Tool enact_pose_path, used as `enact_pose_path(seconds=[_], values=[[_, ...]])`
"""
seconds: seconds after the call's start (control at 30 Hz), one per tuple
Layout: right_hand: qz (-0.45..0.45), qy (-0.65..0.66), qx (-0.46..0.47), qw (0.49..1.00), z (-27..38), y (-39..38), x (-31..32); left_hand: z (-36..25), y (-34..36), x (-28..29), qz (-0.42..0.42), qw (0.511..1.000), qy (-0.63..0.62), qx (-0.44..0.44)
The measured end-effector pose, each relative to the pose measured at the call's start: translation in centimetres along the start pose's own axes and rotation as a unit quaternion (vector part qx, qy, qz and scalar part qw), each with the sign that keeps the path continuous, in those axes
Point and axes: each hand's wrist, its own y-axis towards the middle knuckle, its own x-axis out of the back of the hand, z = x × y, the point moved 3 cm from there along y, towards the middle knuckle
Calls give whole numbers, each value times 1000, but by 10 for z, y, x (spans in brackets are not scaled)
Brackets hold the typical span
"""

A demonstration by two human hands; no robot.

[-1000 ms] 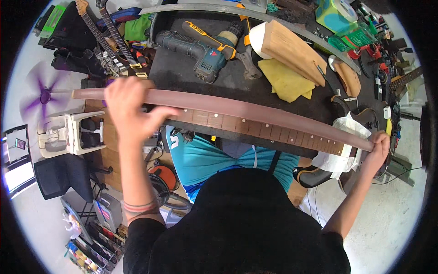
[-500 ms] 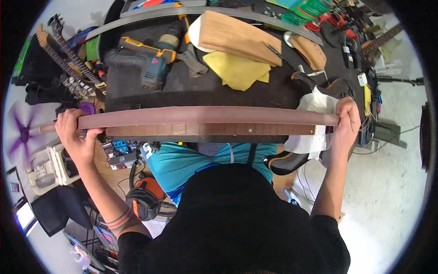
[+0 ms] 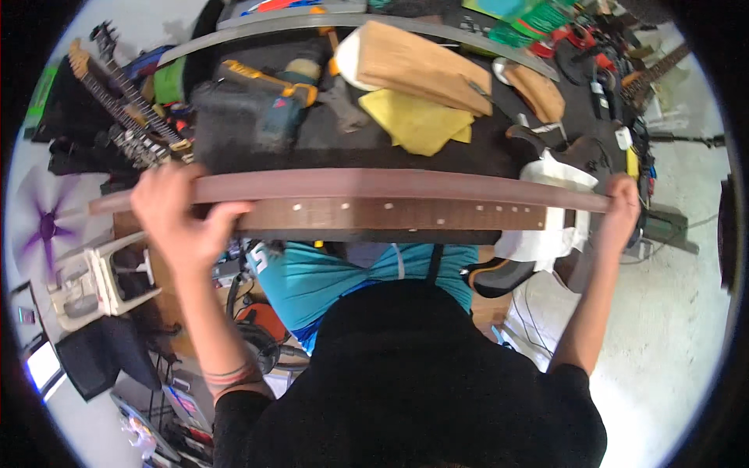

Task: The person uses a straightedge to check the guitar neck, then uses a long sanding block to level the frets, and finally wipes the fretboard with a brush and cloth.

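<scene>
A long, narrow pinkish-brown bar (image 3: 374, 184) runs left to right in front of me, over a guitar's fretboard (image 3: 374, 213). My left hand (image 3: 175, 214), blurred, is closed around the bar a little in from its left end, thumb along the near side. At the right end, my right hand (image 3: 622, 207) is wrapped around it. Pale dot inlays show on the brown fretboard below the bar's near edge. White paper (image 3: 527, 243) covers part of the dark guitar body (image 3: 499, 278) at the right. The bar hides the fretboard's far side.
Beyond the bar, the dark bench holds a blue power drill (image 3: 281, 121), a yellow cloth (image 3: 417, 121), a wooden block (image 3: 425, 70) and a long metal straightedge (image 3: 265, 33). Guitars (image 3: 129, 101) stand at left near a purple fan (image 3: 47, 226). A vacuum cleaner (image 3: 261, 324) sits below.
The bar has slid to the right along the fretboard with both hands on it. More inlay dots show now. The whole view has also shifted slightly.
</scene>
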Motion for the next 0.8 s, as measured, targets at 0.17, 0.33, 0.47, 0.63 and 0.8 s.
enact_pose_path(seconds=[0.17, 0.33, 0.47, 0.63, 0.8], values=[[69, 105, 8, 992, 38, -17, -39, 56, -18, 16, 10, 1000, 3, 29], [17, 22, 5, 1000, 2, -9, -11, 32, -14, 4, -22, 999, -13, 23], [-3, 7, -34, 999, -5, -3, 9, 4, 1, -3, 3, 1000, 15, 7], [90, 48, 49, 994, 39, -26, -45, 82, -27, 22, -10, 1000, 1, 18], [24, 34, -33, 999, -1, -1, 7, -4, 2, -5, -23, 999, -23, 6]])
